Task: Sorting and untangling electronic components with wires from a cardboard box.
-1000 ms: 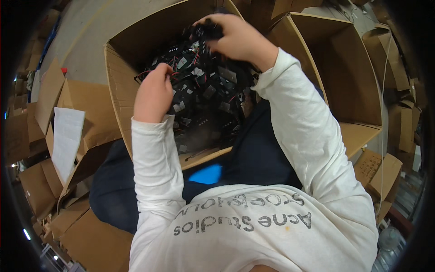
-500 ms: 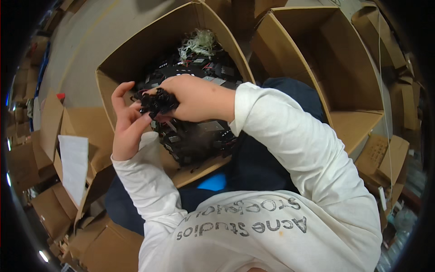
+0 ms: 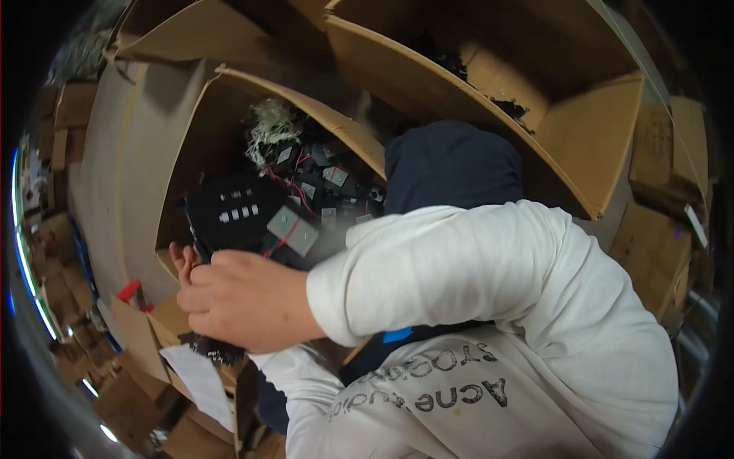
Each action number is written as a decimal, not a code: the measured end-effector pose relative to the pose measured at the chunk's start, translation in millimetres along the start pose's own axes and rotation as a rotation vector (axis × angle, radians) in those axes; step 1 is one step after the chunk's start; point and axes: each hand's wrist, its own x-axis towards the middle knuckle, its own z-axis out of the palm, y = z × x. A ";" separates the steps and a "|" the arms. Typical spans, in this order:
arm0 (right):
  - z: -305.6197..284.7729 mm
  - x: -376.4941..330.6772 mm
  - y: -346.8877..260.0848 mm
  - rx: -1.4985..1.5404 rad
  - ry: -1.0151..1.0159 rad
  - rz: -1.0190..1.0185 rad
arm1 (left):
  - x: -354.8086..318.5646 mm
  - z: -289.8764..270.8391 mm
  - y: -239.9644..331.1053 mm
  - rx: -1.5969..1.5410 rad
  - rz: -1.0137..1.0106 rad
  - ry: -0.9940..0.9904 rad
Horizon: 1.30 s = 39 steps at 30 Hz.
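Observation:
My right hand [image 3: 252,302] is closed, knuckles up, at the near left of an open carton [image 3: 191,145]. A jagged, shiny black plastic part [image 3: 214,349] sticks out below its fingers. My left hand [image 3: 183,262] is mostly hidden behind the right; only a few bent fingers show, and what they grip is covered. Just beyond both hands is a flat black plastic housing [image 3: 237,203] with small white rectangles. A silver metal block [image 3: 294,229] crossed by a red wire lies beside it. Whether the hands touch the housing cannot be made out.
More black parts with metal plates and red wires fill the carton, with a tangle of pale clear strands [image 3: 274,130]. At the right stands a second carton [image 3: 589,138] with a few black pieces in it. A white sheet [image 3: 200,382] hangs at near left.
The view has swung, so the cartons sit differently. My right hand has come down and left, over my left hand, covering most of it. The black clump seen between my fingers is now largely covered.

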 end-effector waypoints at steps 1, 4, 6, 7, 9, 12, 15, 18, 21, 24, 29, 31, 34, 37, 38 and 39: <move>6.4 -1.2 2.3 -0.018 0.011 0.049 | 27.4 -18.9 -20.1 0.092 -0.052 0.035; -2.8 -6.9 5.9 0.018 0.027 0.110 | 105.8 -65.7 -89.6 0.361 -0.201 0.128; 0.7 -5.9 -9.5 0.217 0.003 0.192 | 140.5 -93.1 -119.0 0.555 -0.268 0.228; 1.8 -8.3 -15.5 0.453 -0.093 0.323 | 164.4 -93.1 -137.8 0.652 -0.300 0.265; -1.5 -11.0 -17.3 0.686 -0.200 0.449 | 188.9 -90.7 -167.4 0.932 -0.059 0.348; -16.0 -10.8 -12.5 0.763 -0.226 0.594 | 198.7 -75.2 -192.1 1.021 -0.044 0.358; -20.0 0.9 -14.0 0.844 -0.156 0.750 | 189.4 -96.9 -168.1 0.858 -0.089 0.359; 2.1 -9.5 -13.4 0.810 -0.089 0.748 | 172.5 -60.2 -150.0 0.690 -0.162 0.252; 2.1 -6.4 -17.7 0.767 -0.189 0.767 | 121.5 -45.1 -103.4 0.388 -0.267 0.187; -4.3 -6.1 -14.6 0.700 -0.278 0.866 | 63.6 -34.0 -61.8 0.518 -0.061 0.214; 25.4 -10.2 -13.9 0.551 -0.209 0.710 | -103.4 -0.3 44.4 0.324 0.009 0.347; 35.9 -13.4 -6.0 0.440 -0.222 0.677 | -153.0 -13.5 57.3 0.516 -0.097 0.389; 37.2 -10.7 -1.7 0.327 -0.329 0.749 | -206.6 -23.7 48.7 0.809 0.016 0.446; 31.3 -10.2 -17.5 0.497 -0.409 0.762 | -240.9 -13.9 61.4 0.403 0.006 0.510; 39.8 -18.1 -18.4 0.525 -0.423 0.781 | -246.8 -5.7 69.6 0.388 0.013 0.518; 44.2 -28.9 -23.2 0.558 -0.447 0.761 | -249.8 4.2 79.8 0.299 -0.012 0.446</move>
